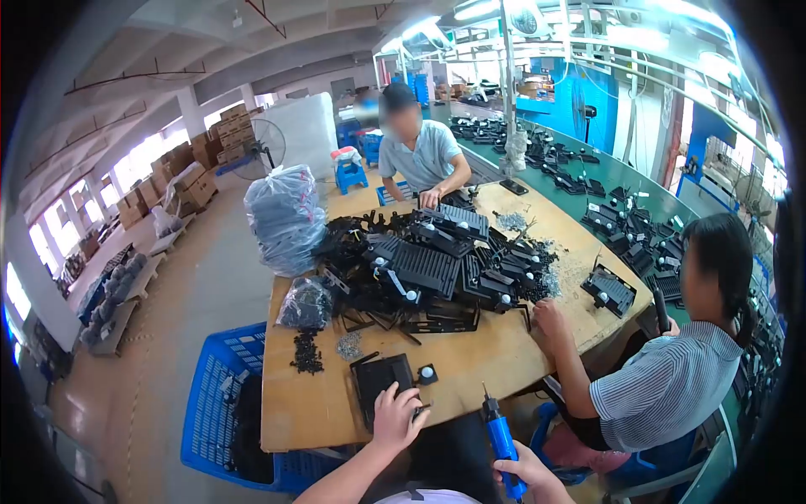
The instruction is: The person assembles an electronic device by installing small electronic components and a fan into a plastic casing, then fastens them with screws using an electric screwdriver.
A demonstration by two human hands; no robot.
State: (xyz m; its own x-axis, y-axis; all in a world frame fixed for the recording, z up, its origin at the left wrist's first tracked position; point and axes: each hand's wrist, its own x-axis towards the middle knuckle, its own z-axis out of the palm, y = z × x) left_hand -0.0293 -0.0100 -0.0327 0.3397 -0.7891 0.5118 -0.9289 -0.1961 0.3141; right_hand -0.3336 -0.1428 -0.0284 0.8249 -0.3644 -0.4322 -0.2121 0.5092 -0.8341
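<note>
A black floodlight [382,380] with a small white sensor dome [426,374] lies at the near edge of the table. My left hand [398,417] grips its near right side, fingers bent over the edge; what is under the fingertips is partly hidden. My right hand [526,472] is closed around a blue electric screwdriver [500,437], held off the table edge with its bit pointing up, apart from the floodlight. Beyond the floodlight are a small heap of black screws [307,353] and a patch of silvery small parts [349,345].
A large pile of black floodlights [424,269] and brackets covers the table middle. Bagged parts [285,218] stand at the left, above a blue crate [220,420]. One co-worker [420,155] is across the table, another [680,378] at the right. A green conveyor [621,164] carries more lights.
</note>
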